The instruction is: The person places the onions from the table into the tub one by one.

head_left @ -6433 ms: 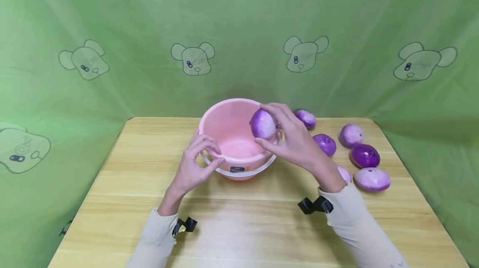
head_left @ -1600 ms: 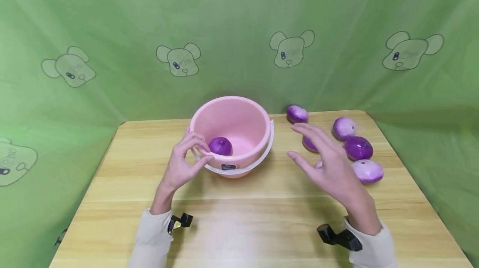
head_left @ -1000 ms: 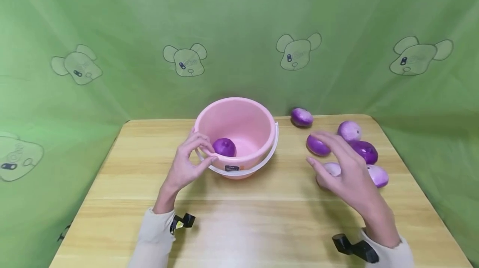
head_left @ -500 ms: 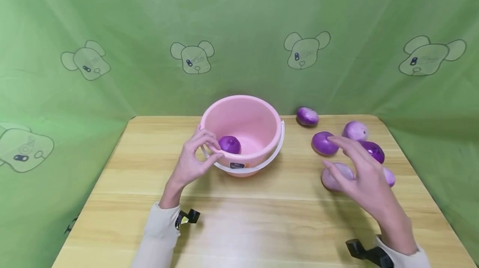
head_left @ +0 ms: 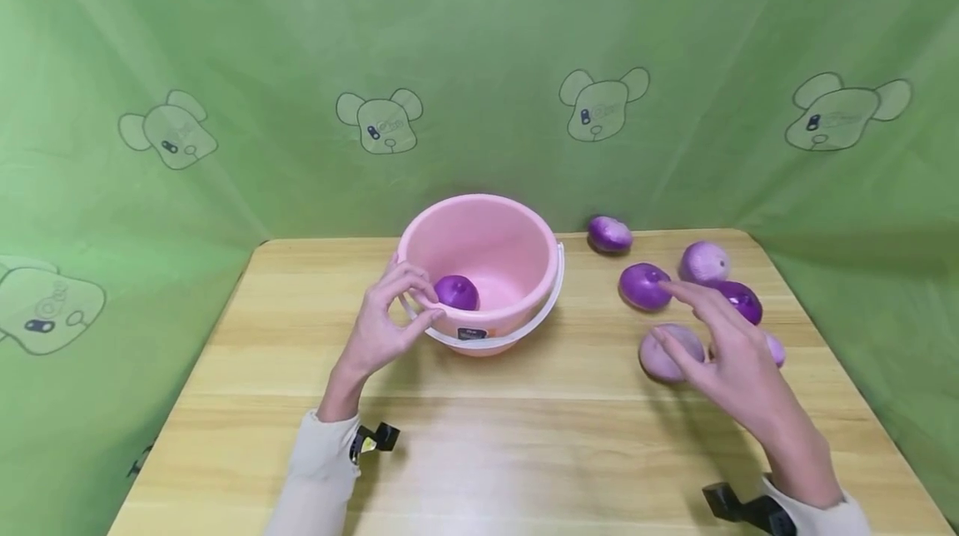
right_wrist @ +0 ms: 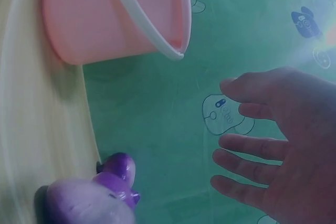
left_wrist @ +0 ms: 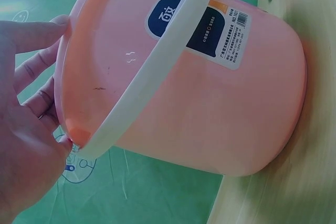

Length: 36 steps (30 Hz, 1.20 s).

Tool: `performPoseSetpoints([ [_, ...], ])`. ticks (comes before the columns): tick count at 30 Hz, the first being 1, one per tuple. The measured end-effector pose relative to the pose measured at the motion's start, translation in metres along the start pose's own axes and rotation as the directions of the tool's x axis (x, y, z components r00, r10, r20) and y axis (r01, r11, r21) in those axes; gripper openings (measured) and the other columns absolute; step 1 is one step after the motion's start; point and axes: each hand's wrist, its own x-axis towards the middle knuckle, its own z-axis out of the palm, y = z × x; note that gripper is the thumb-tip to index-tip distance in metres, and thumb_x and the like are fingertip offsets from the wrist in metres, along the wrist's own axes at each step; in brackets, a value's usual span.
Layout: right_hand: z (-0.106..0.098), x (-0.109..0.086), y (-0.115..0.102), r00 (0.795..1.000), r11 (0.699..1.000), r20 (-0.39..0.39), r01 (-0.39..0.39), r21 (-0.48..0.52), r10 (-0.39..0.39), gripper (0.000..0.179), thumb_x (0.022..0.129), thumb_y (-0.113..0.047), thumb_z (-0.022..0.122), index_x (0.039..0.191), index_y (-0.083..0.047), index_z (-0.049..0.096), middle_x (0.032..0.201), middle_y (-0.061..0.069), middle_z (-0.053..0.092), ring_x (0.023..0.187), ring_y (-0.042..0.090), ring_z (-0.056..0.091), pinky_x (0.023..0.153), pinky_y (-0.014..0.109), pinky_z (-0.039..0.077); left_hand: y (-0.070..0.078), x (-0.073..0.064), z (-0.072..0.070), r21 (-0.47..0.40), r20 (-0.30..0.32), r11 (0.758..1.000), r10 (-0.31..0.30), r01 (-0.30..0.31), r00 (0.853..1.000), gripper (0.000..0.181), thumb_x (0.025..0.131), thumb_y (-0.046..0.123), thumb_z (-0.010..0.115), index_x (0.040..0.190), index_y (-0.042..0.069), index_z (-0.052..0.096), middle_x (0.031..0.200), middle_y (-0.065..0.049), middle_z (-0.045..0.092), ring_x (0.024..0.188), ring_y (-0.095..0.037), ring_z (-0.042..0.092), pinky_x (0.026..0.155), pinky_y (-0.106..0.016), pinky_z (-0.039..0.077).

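A pink bucket (head_left: 479, 228) with a white handle (head_left: 550, 303) stands upright near the back of the table. My left hand (head_left: 380, 332) pinches its near-left rim; in the left wrist view the thumb (left_wrist: 37, 34) lies on one side of that rim and fingers on the other. Inside rests one purple onion (head_left: 458, 292). My right hand (head_left: 737, 361) hovers to the right with fingers apart, holding nothing. Its thumb overlaps a pale onion (head_left: 663, 357), and its fingertips come close to a purple onion (head_left: 643, 285). The right wrist view shows that pale onion (right_wrist: 86, 203) below the hand.
More onions lie at the right: one at the back edge (head_left: 609, 234), a pale onion (head_left: 704, 262), a dark onion (head_left: 742, 301) and one partly hidden behind my hand (head_left: 776, 350). A green curtain (head_left: 479, 62) encloses the wooden table (head_left: 479, 453).
The onion that my right hand held over the bucket now lies inside it. That hand has moved right, over the other onions. My left hand has stayed on the rim.
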Motion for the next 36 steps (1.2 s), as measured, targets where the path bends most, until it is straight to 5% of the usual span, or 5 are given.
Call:
performPoseSetpoints([
  [6,0.004,-0.006,0.008,1.0,1.0,-0.015,0.009,-0.012,-0.009,0.071,0.076,-0.006,0.086,0.142,-0.008,0.059,0.141,0.014,0.06,0.121,0.037,0.058,0.109,0.006,0.029,0.018,0.003,-0.004,-0.006,0.006,1.0,-0.008,0.008,1.0,0.022,0.074,-0.015,0.08,0.089,-0.005,0.067,0.094,-0.022,0.067,0.105,-0.029,0.061,0.127,-0.056,0.012],
  [22,0.014,-0.015,0.029,1.0,1.0,0.007,0.004,-0.028,-0.004,0.073,0.073,-0.005,0.088,0.141,-0.006,0.059,0.138,0.018,0.06,0.125,0.042,0.055,0.116,0.013,0.027,0.016,0.003,-0.004,0.001,0.007,1.0,-0.009,0.009,1.0,0.021,0.075,-0.013,0.08,0.089,-0.004,0.067,0.095,-0.024,0.067,0.104,-0.03,0.062,0.127,-0.055,0.011],
  [26,0.015,-0.018,0.032,0.999,0.999,0.044,-0.02,-0.031,0.022,0.073,0.077,-0.009,0.087,0.144,-0.009,0.057,0.141,0.018,0.058,0.126,0.044,0.053,0.118,0.04,0.039,0.017,0.004,-0.004,0.001,0.007,1.0,-0.007,0.007,1.0,0.021,0.075,-0.013,0.08,0.089,-0.005,0.067,0.095,-0.025,0.067,0.104,-0.032,0.062,0.127,-0.056,0.011],
  [30,0.016,-0.02,0.036,0.993,0.998,0.098,-0.064,-0.029,0.067,0.072,0.081,-0.012,0.086,0.146,-0.012,0.054,0.143,0.02,0.055,0.128,0.047,0.051,0.102,0.071,0.043,0.009,0.002,-0.003,0.007,0.004,1.0,0.002,-0.002,1.0,0.022,0.074,-0.013,0.08,0.089,-0.005,0.067,0.095,-0.024,0.067,0.104,-0.033,0.062,0.127,-0.056,0.011],
  [36,0.019,-0.021,0.039,0.981,0.994,0.162,-0.106,-0.018,0.108,0.071,0.085,-0.016,0.084,0.148,-0.012,0.052,0.145,0.021,0.052,0.131,0.049,0.046,0.1,0.078,0.038,-0.018,-0.004,-0.001,0.011,0.0,1.0,0.016,-0.016,1.0,0.023,0.075,-0.007,0.084,0.091,0.003,0.07,0.097,-0.017,0.069,0.105,-0.029,0.062,0.128,-0.052,0.01],
])
